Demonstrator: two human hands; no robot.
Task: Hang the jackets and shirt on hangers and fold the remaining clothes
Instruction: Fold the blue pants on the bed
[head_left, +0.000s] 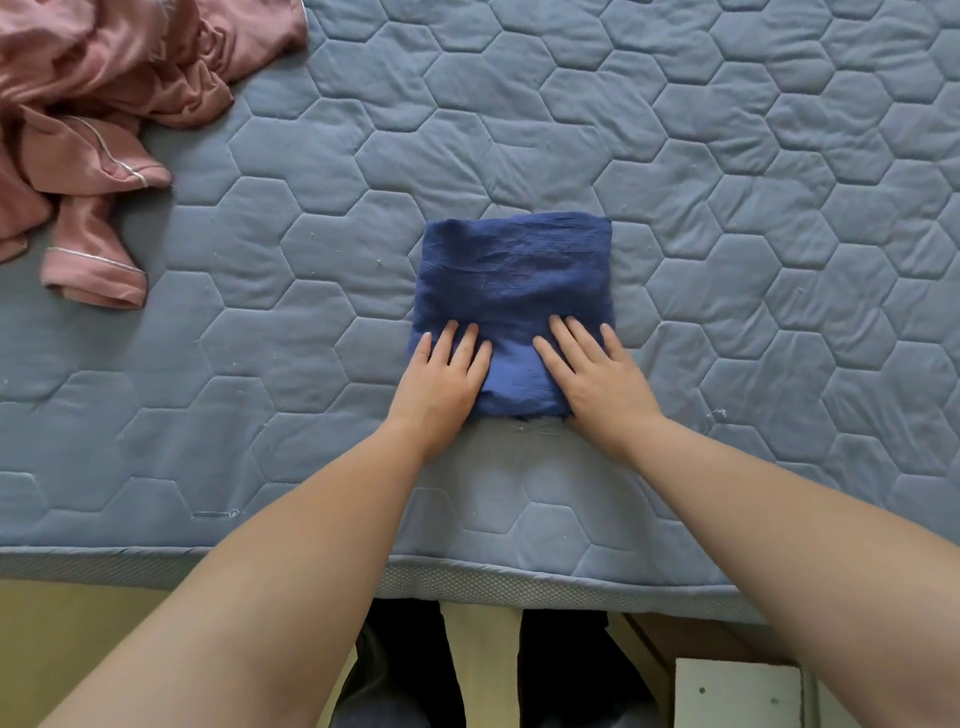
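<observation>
Hands: left (441, 376), right (597, 374) | fingers flat, released, pressing folded blue cloth (514, 280)

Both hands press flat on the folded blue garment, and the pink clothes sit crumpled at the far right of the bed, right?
Not quite. The head view shows the pink clothes crumpled at the far left of the bed, not the right. The rest holds: the left hand and right hand press flat on the folded blue garment.
</observation>
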